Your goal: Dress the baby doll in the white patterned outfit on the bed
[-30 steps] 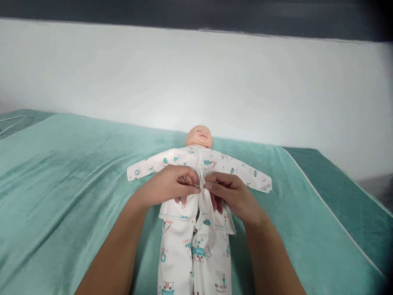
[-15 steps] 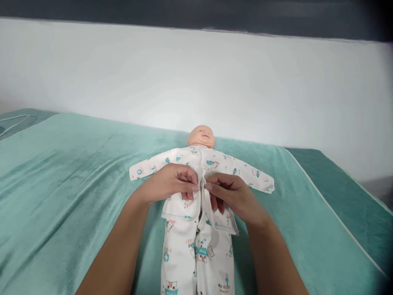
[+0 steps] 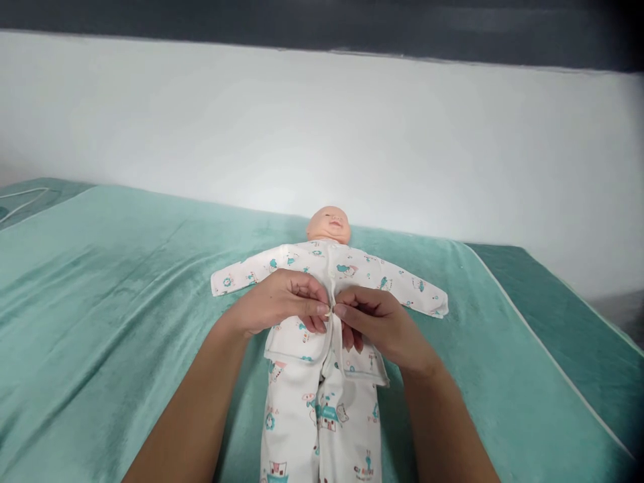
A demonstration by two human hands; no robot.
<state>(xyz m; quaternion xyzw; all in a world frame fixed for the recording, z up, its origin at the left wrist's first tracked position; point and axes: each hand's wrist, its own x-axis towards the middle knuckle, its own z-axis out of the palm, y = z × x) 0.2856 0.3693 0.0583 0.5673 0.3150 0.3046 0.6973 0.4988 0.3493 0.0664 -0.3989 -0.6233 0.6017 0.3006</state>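
Observation:
A baby doll (image 3: 329, 225) lies on its back, dressed in a white printed jacket (image 3: 352, 265) and matching trousers (image 3: 292, 422). Its sleeves are spread to both sides. Over the belly, my left hand (image 3: 286, 302) pinches one front edge of the jacket between thumb and forefinger. My right hand (image 3: 377, 318) pinches the opposite edge, and the fingertips of both hands nearly touch. The upper front is together, while the lower flaps part over the trousers. Whatever small fastener lies between my fingertips is mostly hidden.
A light green blanket (image 3: 125, 268) lies under the doll, with a darker green part (image 3: 533, 288) at the right. Behind stands a white wall (image 3: 322, 127). A white cord (image 3: 23, 194) lies at the far left.
My fingertips have come closer together, bringing the jacket edges nearer each other. The lower flap on the right has narrowed its gap slightly.

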